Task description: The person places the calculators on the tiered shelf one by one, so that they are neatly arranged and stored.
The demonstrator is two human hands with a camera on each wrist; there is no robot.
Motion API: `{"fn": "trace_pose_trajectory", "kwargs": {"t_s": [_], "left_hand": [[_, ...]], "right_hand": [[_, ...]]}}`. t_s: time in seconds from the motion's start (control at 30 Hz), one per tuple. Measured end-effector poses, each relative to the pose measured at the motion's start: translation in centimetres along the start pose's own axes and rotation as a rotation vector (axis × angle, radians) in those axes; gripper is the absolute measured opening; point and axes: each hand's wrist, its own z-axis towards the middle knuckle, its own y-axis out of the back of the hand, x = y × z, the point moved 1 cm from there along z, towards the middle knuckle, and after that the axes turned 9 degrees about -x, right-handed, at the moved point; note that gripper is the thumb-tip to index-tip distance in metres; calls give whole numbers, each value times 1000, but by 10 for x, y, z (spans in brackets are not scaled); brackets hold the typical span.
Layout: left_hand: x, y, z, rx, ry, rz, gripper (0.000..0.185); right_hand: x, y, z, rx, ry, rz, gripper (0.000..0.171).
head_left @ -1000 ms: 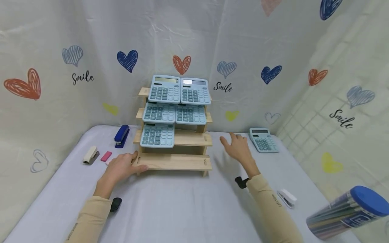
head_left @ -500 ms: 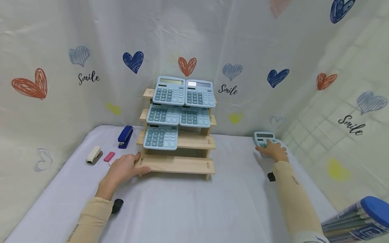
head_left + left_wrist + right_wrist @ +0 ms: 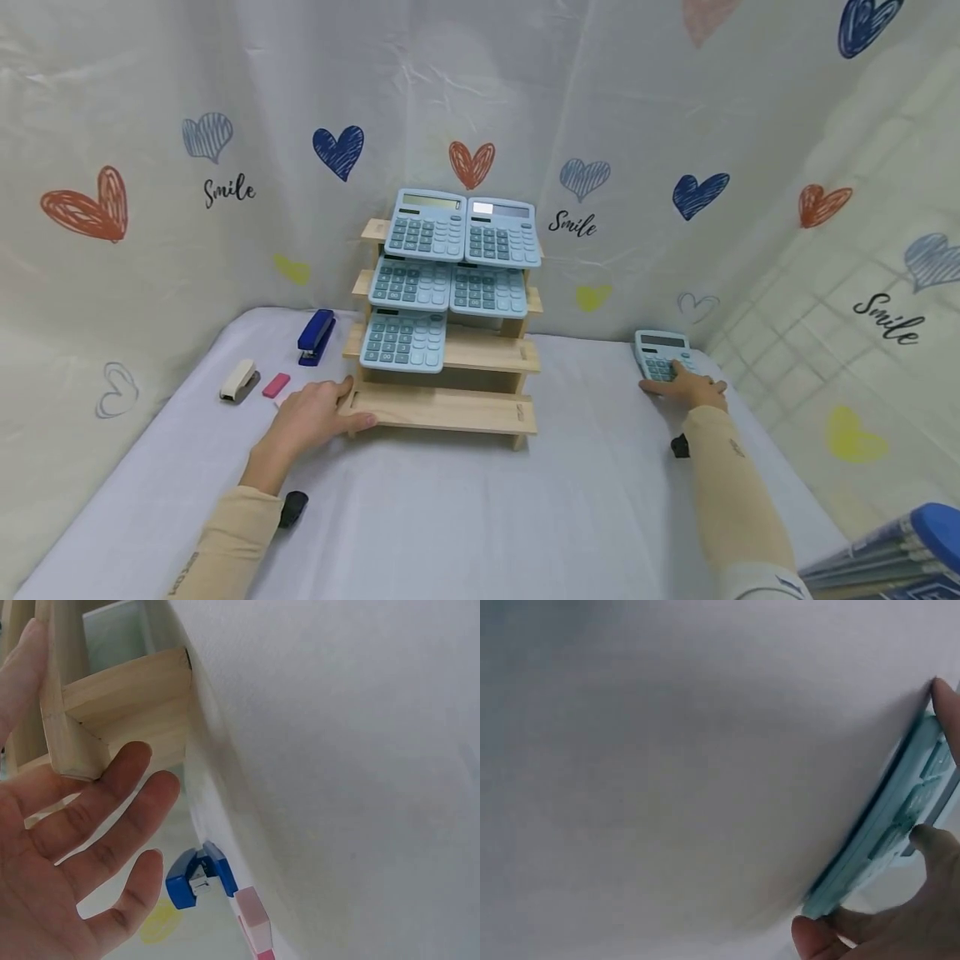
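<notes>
A stepped wooden rack (image 3: 450,408) stands at the middle of the white table and carries several light blue calculators (image 3: 405,340) on its upper tiers. My left hand (image 3: 315,414) rests at the rack's lower left corner, thumb on the bottom shelf. In the left wrist view its fingers (image 3: 112,802) lie straight beside the rack's wooden corner (image 3: 112,697). One more light blue calculator (image 3: 660,350) lies flat at the table's far right. My right hand (image 3: 681,387) grips its near edge. In the right wrist view thumb and fingers (image 3: 930,840) curl round that calculator (image 3: 877,817).
Left of the rack lie a blue stapler (image 3: 317,337), a cream stapler (image 3: 237,380) and a pink eraser (image 3: 276,385). A blue-capped tube of pencils (image 3: 900,550) shows at the lower right. Heart-printed cloth walls close in the table's back and sides.
My right hand has moved from beside the rack to the far right and taken hold of the loose calculator. The left hand has stayed at the rack's corner.
</notes>
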Motion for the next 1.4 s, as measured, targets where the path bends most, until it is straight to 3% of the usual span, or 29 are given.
{"fn": "trace_pose_trajectory", "kwargs": {"t_s": [0.27,0.43,0.77,0.9,1.07,1.23,1.4], "left_hand": [[-3,0,0,9,-3,-2,101],[-5,-1,0,15,-7,4,100],[-1,0,-1,25,-5,14,102],[1,1,-1,24,-11,20,102],[1,1,-1,40,-16,25,103],[0,3,-1,49,-16,31,104],[-2,3,0,51,-28,27,103]], "right_hand": [[5,6,-10,28,-4,27,120],[12,2,-12,14,19,-23,117],[59,4,-39,-17,118,-41,115],[82,4,-66,-82,216,-32,113],[108,6,-118,-175,324,-26,108],[135,5,-170,-217,434,-22,102],[164,-3,-208,-250,540,-51,98]]}}
